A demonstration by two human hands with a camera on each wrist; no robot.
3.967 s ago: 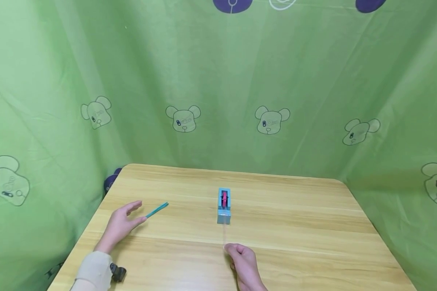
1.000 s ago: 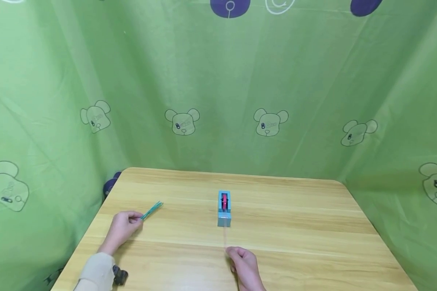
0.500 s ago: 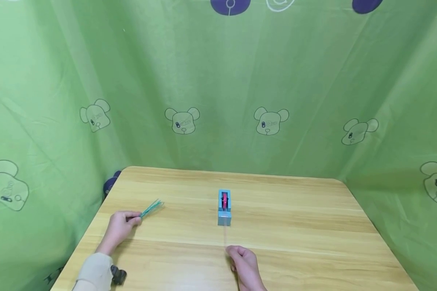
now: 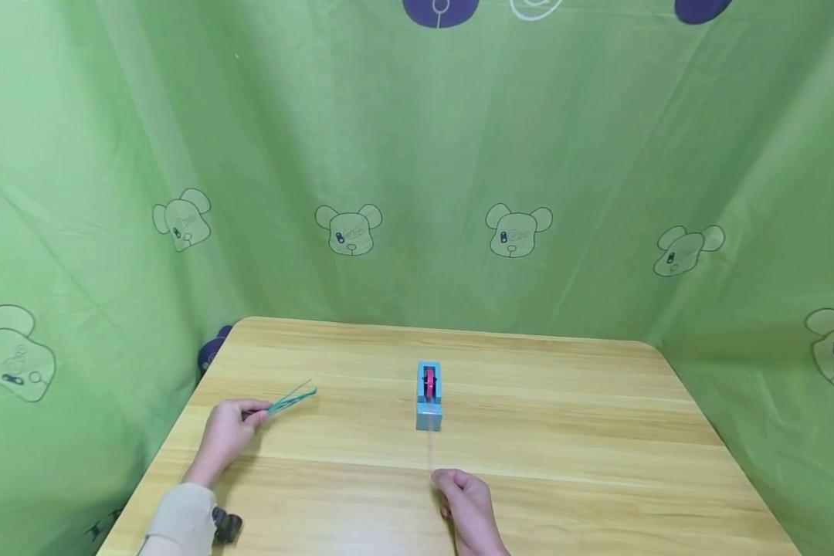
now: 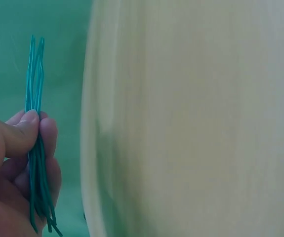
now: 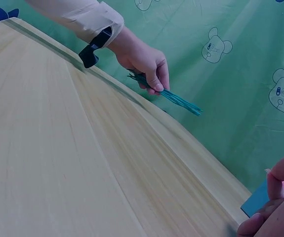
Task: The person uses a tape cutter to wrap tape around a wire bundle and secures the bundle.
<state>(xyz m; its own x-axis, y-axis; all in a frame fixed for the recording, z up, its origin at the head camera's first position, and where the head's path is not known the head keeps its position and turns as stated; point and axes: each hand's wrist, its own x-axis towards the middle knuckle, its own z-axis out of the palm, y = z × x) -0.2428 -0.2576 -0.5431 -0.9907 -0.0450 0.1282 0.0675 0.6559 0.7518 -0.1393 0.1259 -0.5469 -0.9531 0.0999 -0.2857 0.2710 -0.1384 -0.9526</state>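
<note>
Splaying at their ends, slender teal strands (image 5: 37, 163) look kinked.

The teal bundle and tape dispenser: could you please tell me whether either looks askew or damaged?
Slightly: in the head view, one strand of the teal bundle in the left hand splays away from the rest. The blue tape dispenser stands upright, with no visible damage.

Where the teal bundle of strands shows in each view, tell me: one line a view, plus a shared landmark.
Head: the teal bundle is left of centre, in the lower half.
Left wrist: the teal bundle runs nearly vertically along the left side.
Right wrist: the teal bundle slants down rightward, a little above and right of centre.
Shared landmark: the left hand, gripping it in all three.
</note>
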